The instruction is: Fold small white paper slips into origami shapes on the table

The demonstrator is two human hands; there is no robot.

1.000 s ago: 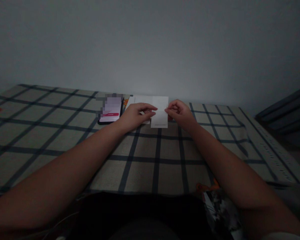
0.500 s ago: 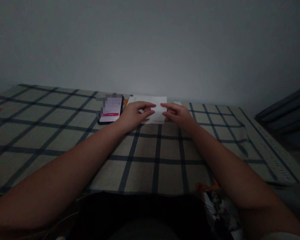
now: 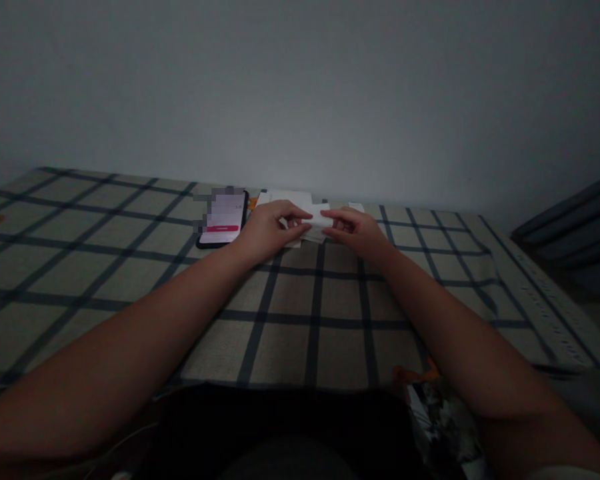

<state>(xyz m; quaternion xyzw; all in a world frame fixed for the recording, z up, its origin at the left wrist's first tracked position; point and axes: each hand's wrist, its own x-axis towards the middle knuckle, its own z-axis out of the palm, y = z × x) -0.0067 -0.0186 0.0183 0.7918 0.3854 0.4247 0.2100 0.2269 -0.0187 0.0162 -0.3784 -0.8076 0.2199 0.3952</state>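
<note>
- Reduced the white paper (image 3: pixel 318 223) from a broader spread to a small piece since the earlier frame.
- Pinching its left edge in the left hand (image 3: pixel 273 227), with thumb and fingertips nearly together.
- Gripping its right side in the right hand (image 3: pixel 357 230), with thumb and fingertips slightly parted.
- Holding it over the checked cloth (image 3: pixel 290 293), near a white sheet (image 3: pixel 293 197) and a phone (image 3: pixel 225 215).
- Apparently folded, not yet released; cannot tell the number of folds done or left.

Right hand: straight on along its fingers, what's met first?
Small white paper piece, seemingly touching the right hand; beyond it, the left hand. Depth and exact contact are unclear.
</note>
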